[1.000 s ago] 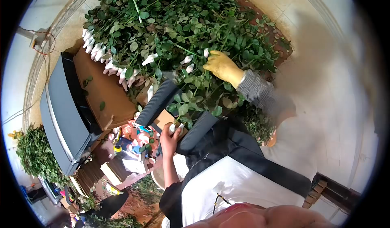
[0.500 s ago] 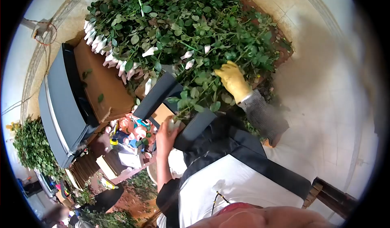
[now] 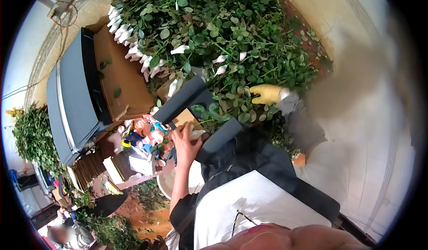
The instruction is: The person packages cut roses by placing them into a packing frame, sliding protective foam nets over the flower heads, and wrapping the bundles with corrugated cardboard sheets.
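My bare left hand (image 3: 187, 142) is closed round white-wrapped flower heads (image 3: 196, 134) at a brown cardboard piece (image 3: 184, 117) between two dark grey ridged blocks (image 3: 185, 99). My right hand (image 3: 267, 94), in a yellow glove, is at the leafy stems beside the blocks, its thumb and fingers bent toward the leaves; what lies between them is hard to make out. Above spreads a big heap of green leafy stems (image 3: 214, 22), with white-wrapped heads (image 3: 145, 60) along its left edge and a few loose ones on top.
A stack of grey and brown cardboard (image 3: 73, 94) stands at left. Pink and blue scraps (image 3: 151, 134) lie below it, near a white box (image 3: 141, 164). A round pale bucket (image 3: 167, 183) is beneath my left arm. Another person (image 3: 71, 234) is at the lower left.
My gloved right hand has come down from the heap's white heads to the stems near the blocks. My left hand has shifted slightly over the heads. The view has turned a little.
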`<action>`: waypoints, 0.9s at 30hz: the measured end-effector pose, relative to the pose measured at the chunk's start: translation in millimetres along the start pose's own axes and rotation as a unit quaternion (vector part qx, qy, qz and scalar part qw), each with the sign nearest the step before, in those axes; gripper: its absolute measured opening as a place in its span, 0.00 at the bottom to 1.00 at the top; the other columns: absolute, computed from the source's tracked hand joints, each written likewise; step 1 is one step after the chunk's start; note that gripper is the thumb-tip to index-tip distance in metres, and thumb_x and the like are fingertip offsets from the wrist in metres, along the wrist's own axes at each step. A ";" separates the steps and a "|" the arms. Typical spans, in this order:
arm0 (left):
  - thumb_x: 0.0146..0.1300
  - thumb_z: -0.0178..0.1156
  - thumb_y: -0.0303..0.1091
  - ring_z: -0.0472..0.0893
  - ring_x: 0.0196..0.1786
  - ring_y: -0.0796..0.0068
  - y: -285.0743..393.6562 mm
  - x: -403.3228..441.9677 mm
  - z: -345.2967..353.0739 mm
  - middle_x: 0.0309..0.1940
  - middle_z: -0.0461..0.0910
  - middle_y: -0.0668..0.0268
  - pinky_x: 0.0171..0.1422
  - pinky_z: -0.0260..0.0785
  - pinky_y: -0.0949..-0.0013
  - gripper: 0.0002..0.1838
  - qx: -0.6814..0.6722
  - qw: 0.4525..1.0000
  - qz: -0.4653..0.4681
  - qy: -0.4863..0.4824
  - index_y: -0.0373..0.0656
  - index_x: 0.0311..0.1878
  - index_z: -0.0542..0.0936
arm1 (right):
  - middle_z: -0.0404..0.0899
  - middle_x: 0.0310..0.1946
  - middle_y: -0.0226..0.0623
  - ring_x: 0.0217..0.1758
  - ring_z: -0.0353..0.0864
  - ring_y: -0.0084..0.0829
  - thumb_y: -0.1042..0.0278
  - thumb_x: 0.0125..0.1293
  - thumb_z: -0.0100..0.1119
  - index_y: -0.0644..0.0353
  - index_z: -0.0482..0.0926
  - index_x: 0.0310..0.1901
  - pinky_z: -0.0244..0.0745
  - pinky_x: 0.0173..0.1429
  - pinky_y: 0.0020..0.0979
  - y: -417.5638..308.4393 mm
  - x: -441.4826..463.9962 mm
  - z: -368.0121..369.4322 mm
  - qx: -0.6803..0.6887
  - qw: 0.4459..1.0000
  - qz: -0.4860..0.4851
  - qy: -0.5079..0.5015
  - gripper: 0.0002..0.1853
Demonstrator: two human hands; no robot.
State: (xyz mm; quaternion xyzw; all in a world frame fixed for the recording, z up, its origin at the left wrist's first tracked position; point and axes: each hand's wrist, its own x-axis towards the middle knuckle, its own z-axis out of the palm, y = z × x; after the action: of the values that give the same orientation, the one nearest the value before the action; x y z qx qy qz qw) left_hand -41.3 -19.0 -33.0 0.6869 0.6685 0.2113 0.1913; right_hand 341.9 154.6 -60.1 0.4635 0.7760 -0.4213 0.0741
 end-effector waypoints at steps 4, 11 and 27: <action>0.56 0.71 0.40 0.68 0.61 0.40 -1.4 0.5 -8.3 0.56 0.69 0.46 0.70 0.61 0.44 0.37 0.038 0.998 -0.027 -0.049 0.47 0.70 0.71 | 0.76 0.66 0.46 0.66 0.78 0.41 0.56 0.72 0.60 0.56 0.66 0.73 0.73 0.71 0.41 -61.3 2.6 -98.9 0.011 1.000 -0.005 0.011 0.32; 0.60 0.70 0.43 0.69 0.60 0.40 -0.9 6.7 -10.9 0.54 0.70 0.48 0.67 0.62 0.43 0.27 0.059 0.994 0.039 -0.081 0.60 0.64 0.79 | 0.74 0.68 0.44 0.73 0.70 0.42 0.65 0.70 0.60 0.52 0.71 0.70 0.57 0.81 0.43 -22.7 174.0 -82.7 -0.327 0.861 0.112 0.374 0.27; 0.51 0.73 0.35 0.70 0.61 0.48 -21.2 8.2 -17.6 0.58 0.72 0.56 0.67 0.63 0.49 0.18 -0.057 0.993 0.065 -0.080 0.49 0.47 0.86 | 0.80 0.62 0.37 0.73 0.70 0.39 0.72 0.57 0.69 0.51 0.80 0.60 0.61 0.79 0.44 -13.1 80.5 -179.3 -0.411 0.842 0.168 0.308 0.26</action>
State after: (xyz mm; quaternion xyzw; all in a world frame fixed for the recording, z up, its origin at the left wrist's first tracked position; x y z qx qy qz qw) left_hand -68.6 -10.4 -29.5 0.7315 0.5919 0.2054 0.2690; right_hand 336.1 334.2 20.6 0.6198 0.7710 0.1193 0.0845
